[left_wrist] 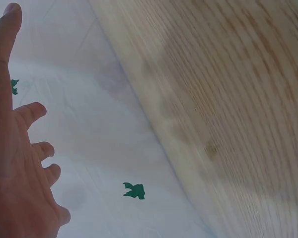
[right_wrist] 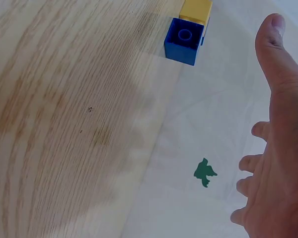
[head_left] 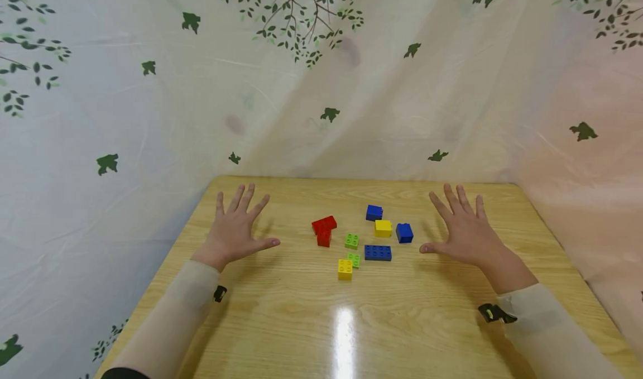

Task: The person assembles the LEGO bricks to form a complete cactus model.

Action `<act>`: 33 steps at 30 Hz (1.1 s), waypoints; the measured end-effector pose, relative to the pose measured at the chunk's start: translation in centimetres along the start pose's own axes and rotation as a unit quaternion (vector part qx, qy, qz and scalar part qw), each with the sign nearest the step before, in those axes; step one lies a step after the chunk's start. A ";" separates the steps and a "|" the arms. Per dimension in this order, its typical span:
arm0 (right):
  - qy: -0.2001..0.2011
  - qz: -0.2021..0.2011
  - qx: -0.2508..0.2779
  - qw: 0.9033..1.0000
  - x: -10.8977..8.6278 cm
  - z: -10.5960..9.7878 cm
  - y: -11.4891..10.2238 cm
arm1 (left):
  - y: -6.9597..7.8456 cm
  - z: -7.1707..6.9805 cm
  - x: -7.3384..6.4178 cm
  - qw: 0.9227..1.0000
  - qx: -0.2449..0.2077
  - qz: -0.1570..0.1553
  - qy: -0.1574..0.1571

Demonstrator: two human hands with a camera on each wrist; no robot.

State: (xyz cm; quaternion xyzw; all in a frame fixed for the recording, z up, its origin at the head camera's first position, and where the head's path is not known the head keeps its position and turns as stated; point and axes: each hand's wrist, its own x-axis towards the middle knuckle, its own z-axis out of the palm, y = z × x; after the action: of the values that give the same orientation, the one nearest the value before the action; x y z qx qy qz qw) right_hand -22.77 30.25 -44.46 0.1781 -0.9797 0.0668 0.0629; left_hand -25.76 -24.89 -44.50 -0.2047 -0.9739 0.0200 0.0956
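Both hands hover over the table with fingers spread and hold nothing. My left hand (head_left: pixel 233 234) is to the left of the toy bricks, nearest the two red bricks (head_left: pixel 324 231), which touch each other. On the other side, my right hand (head_left: pixel 467 234) is nearest a blue brick (head_left: pixel 404 233); the right wrist view shows that blue brick (right_wrist: pixel 184 42) on its side, hollow underside visible. A yellow brick (head_left: pixel 383 228) and another blue brick (head_left: pixel 374 212) lie farther back. Closer in are a long blue brick (head_left: pixel 378 253), two green bricks (head_left: pixel 351 241) and a yellow brick (head_left: pixel 345 269).
The wooden table (head_left: pixel 281 323) carries the bricks in a loose cluster near its middle. A pale curtain (head_left: pixel 281 133) with green leaf and bird prints hangs behind the table and along its sides. Bands with dark clips (head_left: pixel 496 313) sit at both wrists.
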 end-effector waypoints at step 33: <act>-0.041 -0.017 0.139 0.989 0.7 1.6 -3.8 | 4.5 2.4 0.3 0.914 -0.406 0.014 -0.011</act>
State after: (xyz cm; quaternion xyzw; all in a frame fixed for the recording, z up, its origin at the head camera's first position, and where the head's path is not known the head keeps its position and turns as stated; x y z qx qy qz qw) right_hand -22.21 26.27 -45.54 0.2041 -0.9595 0.1941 -0.0021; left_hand -24.74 -20.61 -47.11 -0.2388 -0.8962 -0.3737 -0.0068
